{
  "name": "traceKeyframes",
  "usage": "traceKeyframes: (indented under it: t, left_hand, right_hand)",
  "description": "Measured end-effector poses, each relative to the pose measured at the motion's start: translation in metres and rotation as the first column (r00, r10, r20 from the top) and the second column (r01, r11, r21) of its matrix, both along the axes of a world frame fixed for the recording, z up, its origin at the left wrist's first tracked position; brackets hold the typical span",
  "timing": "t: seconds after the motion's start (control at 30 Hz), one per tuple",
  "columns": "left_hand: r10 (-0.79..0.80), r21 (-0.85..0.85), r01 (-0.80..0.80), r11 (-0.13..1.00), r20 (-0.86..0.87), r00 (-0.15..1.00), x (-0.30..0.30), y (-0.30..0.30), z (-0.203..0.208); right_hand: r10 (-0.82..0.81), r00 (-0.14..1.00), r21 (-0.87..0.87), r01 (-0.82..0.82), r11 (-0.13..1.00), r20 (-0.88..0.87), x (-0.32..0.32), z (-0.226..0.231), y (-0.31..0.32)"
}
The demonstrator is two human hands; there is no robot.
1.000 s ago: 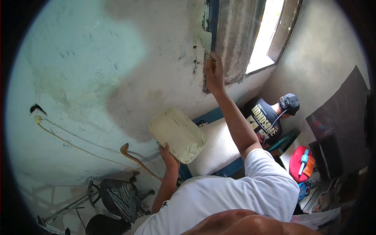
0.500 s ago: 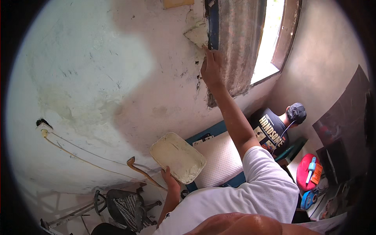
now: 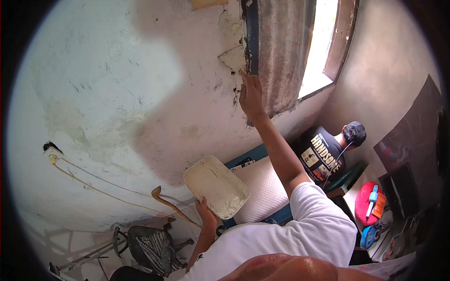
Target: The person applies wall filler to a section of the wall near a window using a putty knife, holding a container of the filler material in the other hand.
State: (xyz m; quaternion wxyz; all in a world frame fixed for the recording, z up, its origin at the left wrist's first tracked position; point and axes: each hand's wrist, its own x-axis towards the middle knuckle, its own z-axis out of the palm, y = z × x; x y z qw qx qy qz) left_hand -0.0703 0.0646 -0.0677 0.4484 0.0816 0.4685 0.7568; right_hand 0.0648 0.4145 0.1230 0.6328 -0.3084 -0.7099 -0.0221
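My left hand (image 3: 206, 214) grips the lower left edge of a shallow cream plastic tub (image 3: 217, 187), which is tilted and has pale putty smeared inside. My right arm reaches up to the wall beside the window. There my right hand (image 3: 252, 97) is closed, index finger stretched forward, on a putty knife; its wide pale blade (image 3: 233, 58) lies against the wall next to the window frame. The knife's handle is hidden by the hand. Around the blade the wall (image 3: 206, 100) shows filler patches, chips and dark cracks.
Another person (image 3: 323, 152) in a dark shirt and cap sits below the window (image 3: 320, 51). A white quilted cushion (image 3: 262, 192) lies under my right arm. A cable (image 3: 108, 191) runs from a wall socket, past a curved wooden handle (image 3: 171, 203). A dark chair (image 3: 150, 246) stands lower left.
My right hand and the putty knife have moved down the wall along the window frame. The tub has shifted slightly right and up in my left hand.
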Motion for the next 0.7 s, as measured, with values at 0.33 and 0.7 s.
traceKeyframes:
  t: [0.33, 0.7]
  left_hand:
    - [0.023, 0.020, -0.023, 1.000, -0.015, 1.000, -0.002, -0.005, -0.016]
    - [-0.013, 0.053, 0.014, 0.999, -0.013, 1.000, 0.008, -0.005, -0.006]
  right_hand:
    - [0.229, 0.936, -0.215, -0.290, 0.933, -0.269, 0.028, 0.000, -0.047]
    - [0.474, -0.063, 0.153, -0.976, 0.153, -0.878, 0.030, 0.015, -0.022]
